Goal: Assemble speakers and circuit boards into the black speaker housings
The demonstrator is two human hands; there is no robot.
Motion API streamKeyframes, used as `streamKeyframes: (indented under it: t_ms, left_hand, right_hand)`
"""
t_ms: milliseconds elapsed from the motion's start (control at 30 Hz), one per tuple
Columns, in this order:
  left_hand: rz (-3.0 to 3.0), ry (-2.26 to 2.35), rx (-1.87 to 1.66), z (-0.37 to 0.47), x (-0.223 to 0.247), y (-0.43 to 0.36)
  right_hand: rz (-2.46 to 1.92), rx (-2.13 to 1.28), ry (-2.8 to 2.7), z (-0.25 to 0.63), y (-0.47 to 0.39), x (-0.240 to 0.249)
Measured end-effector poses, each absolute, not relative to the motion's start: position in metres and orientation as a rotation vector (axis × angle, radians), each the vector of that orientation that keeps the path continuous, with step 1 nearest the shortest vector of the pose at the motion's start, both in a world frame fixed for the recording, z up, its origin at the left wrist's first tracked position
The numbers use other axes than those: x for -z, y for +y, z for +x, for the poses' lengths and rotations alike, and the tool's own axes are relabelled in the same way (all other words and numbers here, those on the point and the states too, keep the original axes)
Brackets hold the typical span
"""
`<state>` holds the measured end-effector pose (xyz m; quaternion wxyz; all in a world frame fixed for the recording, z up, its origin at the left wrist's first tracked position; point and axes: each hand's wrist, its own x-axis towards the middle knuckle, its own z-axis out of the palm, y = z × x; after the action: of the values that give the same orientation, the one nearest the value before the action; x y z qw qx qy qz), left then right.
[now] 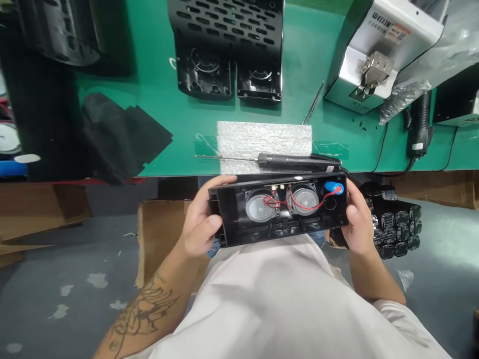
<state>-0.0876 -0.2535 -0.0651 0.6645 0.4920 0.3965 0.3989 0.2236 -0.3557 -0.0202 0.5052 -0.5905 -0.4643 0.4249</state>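
The person holds an open black speaker housing (279,212) by its two ends, just in front of the near edge of the green counter (157,89) and above the lap. The left hand (200,222) is closed around the left end, thumb on the front rim; the right hand (357,222) is closed around the right end in the same way. Inside the housing sit two round speaker drivers (260,205), joined by red wires (299,202), and a blue cylindrical cell (333,187) lies at the right, beside a round hole.

On the counter just beyond the housing lies an electric screwdriver (295,161), its long bit pointing left, across the near edge of a foam pad (264,139). Farther back stand perforated black covers (228,45).

The step in hand looks like an inspection or positioning of the wired half-shell. A next move would likely call for freeing one hand while the other keeps the housing level, so the loose wires stay inside.
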Motion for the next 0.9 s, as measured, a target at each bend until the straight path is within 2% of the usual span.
streamKeyframes:
  t_ms: [567,800,900]
  left_hand:
    - [1.138,0.73,-0.804,-0.031,0.053,-0.227]
    - [1.052,0.768,-0.67,-0.027,0.058,-0.227]
    - [0.986,0.809,-0.737,-0.033,0.063,-0.225]
  right_hand:
    - [-1.489,-0.852,-1.077,0.263,-0.368,0.002]
    - [-1.673,-0.802,-1.1,0.286,-0.356,0.014]
    - [-1.704,-0.894,-1.1,0.287,-0.332,0.026]
